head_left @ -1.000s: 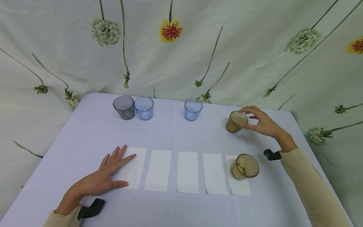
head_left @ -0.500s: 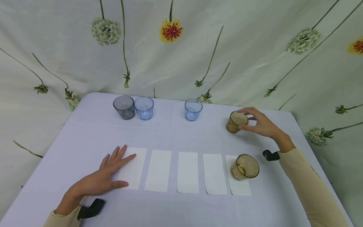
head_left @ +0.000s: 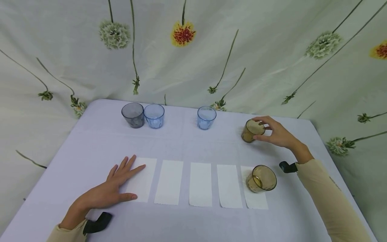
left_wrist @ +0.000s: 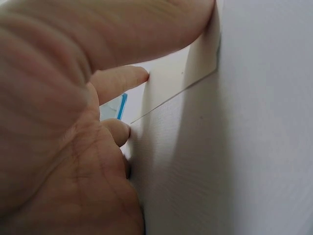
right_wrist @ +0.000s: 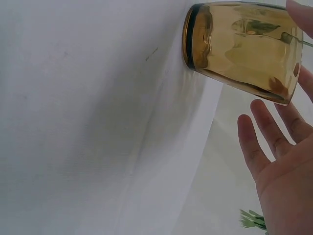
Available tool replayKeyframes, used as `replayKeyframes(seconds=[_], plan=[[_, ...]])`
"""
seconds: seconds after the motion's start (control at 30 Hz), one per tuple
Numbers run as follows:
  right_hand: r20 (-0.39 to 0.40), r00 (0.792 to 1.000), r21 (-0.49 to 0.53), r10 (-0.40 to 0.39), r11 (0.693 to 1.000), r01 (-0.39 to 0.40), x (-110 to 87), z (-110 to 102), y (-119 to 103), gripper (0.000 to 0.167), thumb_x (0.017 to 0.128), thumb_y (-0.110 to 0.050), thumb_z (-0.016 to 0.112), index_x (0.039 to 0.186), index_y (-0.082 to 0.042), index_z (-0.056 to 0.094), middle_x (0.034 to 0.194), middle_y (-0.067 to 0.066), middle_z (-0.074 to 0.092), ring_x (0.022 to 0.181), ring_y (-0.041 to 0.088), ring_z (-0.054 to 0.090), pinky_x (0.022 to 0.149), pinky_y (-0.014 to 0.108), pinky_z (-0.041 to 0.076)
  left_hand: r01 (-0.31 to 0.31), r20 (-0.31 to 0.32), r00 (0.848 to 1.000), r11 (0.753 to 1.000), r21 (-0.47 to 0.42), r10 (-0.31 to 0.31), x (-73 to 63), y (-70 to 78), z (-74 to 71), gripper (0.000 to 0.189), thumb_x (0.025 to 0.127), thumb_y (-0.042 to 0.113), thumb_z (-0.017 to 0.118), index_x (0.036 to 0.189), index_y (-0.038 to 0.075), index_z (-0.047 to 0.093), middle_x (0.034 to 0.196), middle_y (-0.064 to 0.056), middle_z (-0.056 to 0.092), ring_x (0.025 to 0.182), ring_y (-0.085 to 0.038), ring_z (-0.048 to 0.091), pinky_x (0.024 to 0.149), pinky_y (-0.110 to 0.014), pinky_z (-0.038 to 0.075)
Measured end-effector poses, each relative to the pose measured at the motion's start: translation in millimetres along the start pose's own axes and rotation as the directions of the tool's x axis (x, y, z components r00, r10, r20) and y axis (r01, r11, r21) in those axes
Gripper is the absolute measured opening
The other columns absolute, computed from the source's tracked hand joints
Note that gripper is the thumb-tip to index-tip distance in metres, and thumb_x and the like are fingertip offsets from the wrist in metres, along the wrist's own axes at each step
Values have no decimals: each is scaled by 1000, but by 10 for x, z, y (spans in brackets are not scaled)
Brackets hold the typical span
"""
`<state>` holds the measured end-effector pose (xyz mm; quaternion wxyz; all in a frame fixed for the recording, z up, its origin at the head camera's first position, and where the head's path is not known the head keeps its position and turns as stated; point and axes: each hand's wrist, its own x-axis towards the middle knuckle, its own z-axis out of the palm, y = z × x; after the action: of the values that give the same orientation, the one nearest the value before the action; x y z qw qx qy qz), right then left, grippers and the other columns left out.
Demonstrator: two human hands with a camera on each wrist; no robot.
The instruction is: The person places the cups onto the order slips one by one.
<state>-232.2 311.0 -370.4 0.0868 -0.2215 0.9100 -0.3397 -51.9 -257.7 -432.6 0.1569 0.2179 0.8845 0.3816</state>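
Observation:
At the back right of the table, my right hand (head_left: 276,133) pinches the rim of an amber drinking glass (head_left: 248,134) between thumb and index finger. In the right wrist view the amber glass (right_wrist: 244,49) stands upright on the white cloth, and the other fingers spread loosely beside it. My left hand (head_left: 113,186) lies spread at the front left, index finger and thumb over the leftmost white paper slip (head_left: 146,181). From the left wrist, the thumb and index fingertip press on that paper slip (left_wrist: 168,73). A second amber glass (head_left: 261,179) stands on the rightmost slip.
A grey glass (head_left: 133,116) and a blue glass (head_left: 154,117) stand side by side at the back left. Another blue glass (head_left: 206,118) stands back centre. Several white slips (head_left: 200,185) lie in a row in front. A flowered cloth (head_left: 193,60) hangs behind the table.
My right thumb and index finger have closed in on the rim of the far amber glass, the hand shifting slightly left. The left hand and the other glasses stay put.

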Motion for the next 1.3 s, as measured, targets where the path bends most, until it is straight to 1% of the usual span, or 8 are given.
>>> replayKeyframes(seconds=[0.2, 0.4, 0.6, 0.73, 0.87, 1.0, 1.3], plan=[[-1, 1000, -18, 1, 1000, -1, 1, 18, 15, 75, 88, -18, 79, 151, -11, 39, 149, 16, 43, 130, 39, 46, 108, 62, 36, 13, 3, 1000, 1000, -1, -13, 3, -9, 4, 86, 87, 40, 74, 158, 23, 30, 167, -22, -6, 151, -44, -19, 111, -22, -29], [2, 1000, -27, 4, 1000, -4, 12, 23, 14, 74, 89, -17, 78, 151, -10, 39, 148, 17, 43, 126, 40, 49, 107, 63, 37, 18, 3, 1000, 1000, -4, -18, 4, -17, 3, 86, 87, 40, 75, 158, 24, 30, 168, -21, -6, 151, -44, -19, 112, -25, -29], [5, 1000, -40, 5, 999, -5, 14, 19, 1, 76, 89, -17, 78, 152, -8, 37, 150, 18, 41, 127, 41, 49, 107, 63, 38, 27, 2, 1000, 1000, -13, -27, 7, -9, 1, 87, 86, 41, 75, 158, 24, 30, 168, -20, -6, 152, -44, -19, 113, -28, -30], [3, 1000, -43, -4, 999, 4, 14, 24, 8, 77, 88, -17, 78, 153, -8, 37, 148, 18, 43, 126, 40, 50, 106, 63, 38, 26, 2, 1000, 999, -18, -26, 5, -4, 0, 87, 86, 41, 75, 158, 23, 30, 168, -21, -6, 151, -45, -19, 113, -27, -30], [2, 1000, -43, -7, 999, 7, 7, 37, 10, 76, 88, -17, 79, 151, -8, 39, 141, 18, 46, 123, 39, 51, 106, 63, 39, 23, 4, 1000, 1000, -19, -23, -1, -3, 2, 86, 86, 40, 75, 158, 22, 30, 167, -22, -6, 151, -45, -19, 112, -26, -30], [8, 1000, -51, 13, 999, -13, -3, 41, -2, 74, 88, -19, 79, 151, -9, 40, 137, 18, 46, 123, 39, 51, 107, 63, 38, 27, 3, 1000, 1000, -14, -27, -3, -5, 3, 87, 86, 41, 75, 158, 23, 30, 167, -21, -5, 151, -44, -19, 112, -24, -30], [13, 999, -76, 47, 996, -46, -13, 34, -28, 76, 88, -22, 79, 152, -10, 39, 138, 19, 43, 123, 39, 50, 109, 65, 35, 27, 8, 1000, 1000, -15, -27, 1, -2, 0, 87, 86, 41, 75, 158, 23, 30, 167, -21, -6, 151, -45, -19, 113, -27, -30]])
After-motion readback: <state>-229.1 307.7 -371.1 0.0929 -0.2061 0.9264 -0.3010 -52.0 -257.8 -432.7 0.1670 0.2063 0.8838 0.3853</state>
